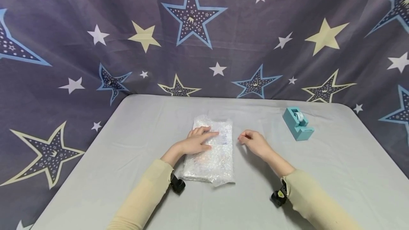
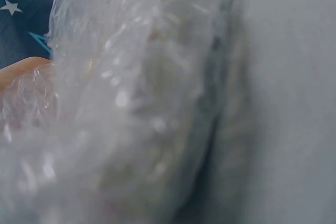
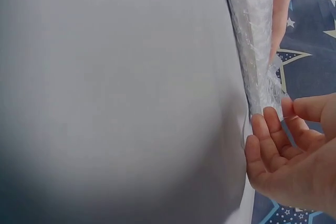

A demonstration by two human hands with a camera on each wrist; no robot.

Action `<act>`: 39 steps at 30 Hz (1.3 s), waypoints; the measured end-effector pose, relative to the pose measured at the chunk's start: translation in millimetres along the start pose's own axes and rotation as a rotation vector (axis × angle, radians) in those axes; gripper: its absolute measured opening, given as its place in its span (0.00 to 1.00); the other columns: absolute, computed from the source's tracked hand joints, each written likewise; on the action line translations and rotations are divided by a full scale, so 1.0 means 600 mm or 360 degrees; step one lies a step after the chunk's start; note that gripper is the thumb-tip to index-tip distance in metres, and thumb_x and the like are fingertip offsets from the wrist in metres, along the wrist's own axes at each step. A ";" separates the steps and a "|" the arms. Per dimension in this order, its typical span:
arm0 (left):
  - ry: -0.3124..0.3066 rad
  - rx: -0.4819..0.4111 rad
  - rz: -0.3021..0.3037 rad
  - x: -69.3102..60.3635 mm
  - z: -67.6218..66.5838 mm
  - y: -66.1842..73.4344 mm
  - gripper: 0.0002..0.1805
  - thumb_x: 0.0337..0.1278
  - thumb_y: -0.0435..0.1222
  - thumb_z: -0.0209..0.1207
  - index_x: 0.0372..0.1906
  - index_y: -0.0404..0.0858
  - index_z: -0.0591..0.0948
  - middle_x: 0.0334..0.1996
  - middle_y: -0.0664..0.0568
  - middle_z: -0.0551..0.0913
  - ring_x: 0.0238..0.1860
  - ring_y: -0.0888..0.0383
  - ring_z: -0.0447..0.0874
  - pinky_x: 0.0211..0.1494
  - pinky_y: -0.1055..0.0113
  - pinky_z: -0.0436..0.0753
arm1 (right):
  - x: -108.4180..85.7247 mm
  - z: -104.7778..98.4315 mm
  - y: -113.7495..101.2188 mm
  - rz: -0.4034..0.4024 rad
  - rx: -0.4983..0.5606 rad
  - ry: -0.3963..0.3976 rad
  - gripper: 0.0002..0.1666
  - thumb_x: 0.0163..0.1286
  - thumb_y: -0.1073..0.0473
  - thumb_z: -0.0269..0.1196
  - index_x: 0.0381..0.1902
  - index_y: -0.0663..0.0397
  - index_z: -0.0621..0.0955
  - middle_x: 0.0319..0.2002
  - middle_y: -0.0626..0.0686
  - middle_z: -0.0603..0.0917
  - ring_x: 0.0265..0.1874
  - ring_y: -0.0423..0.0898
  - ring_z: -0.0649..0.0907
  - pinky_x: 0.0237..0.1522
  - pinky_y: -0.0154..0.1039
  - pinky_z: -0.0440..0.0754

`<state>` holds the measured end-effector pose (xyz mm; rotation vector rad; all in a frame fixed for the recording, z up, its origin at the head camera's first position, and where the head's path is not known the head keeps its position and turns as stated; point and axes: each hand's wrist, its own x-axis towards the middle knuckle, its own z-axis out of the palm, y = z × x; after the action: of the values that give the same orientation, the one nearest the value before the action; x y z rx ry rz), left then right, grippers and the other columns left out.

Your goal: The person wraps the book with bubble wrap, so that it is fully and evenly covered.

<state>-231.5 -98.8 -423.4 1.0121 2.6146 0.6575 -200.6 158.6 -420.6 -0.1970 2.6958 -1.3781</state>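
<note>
A flat package in bubble wrap (image 1: pixel 212 162) lies on the table. My left hand (image 1: pixel 195 143) rests on its upper left part with fingers spread. The wrap also fills much of the left wrist view, blurred up close. Just right of the package is my right hand (image 1: pixel 254 143), its thumb and index finger pinched together. In the right wrist view, a small clear strip, seemingly tape (image 3: pixel 284 116), shows between those fingertips; its full length cannot be made out. The other fingers of that hand are loosely bent.
A teal tape dispenser (image 1: pixel 295 123) with a roll in it stands at the right, beyond my right hand. The table (image 1: pixel 127 144) has a pale grey cover. Behind it hangs a dark curtain (image 1: pixel 204 59) printed with stars.
</note>
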 end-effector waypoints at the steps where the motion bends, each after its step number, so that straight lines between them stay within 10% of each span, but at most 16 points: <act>1: 0.0001 -0.0003 -0.0002 -0.001 0.000 0.000 0.30 0.60 0.43 0.52 0.68 0.48 0.61 0.68 0.41 0.52 0.67 0.45 0.46 0.65 0.44 0.48 | 0.000 0.001 -0.001 -0.0009 0.0004 -0.0005 0.10 0.66 0.60 0.52 0.34 0.59 0.80 0.32 0.56 0.83 0.34 0.47 0.79 0.38 0.36 0.71; 39: -0.0016 -0.0008 -0.0027 -0.004 -0.001 -0.002 0.30 0.60 0.44 0.52 0.68 0.50 0.60 0.69 0.41 0.51 0.68 0.45 0.46 0.66 0.46 0.48 | 0.014 0.045 -0.040 -0.0070 0.0027 -0.0072 0.08 0.64 0.60 0.55 0.32 0.59 0.79 0.27 0.54 0.78 0.25 0.42 0.72 0.27 0.34 0.70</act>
<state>-230.6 -101.4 -423.2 0.9880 2.6084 0.6532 -203.2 121.5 -417.0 -0.2846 2.6572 -1.3907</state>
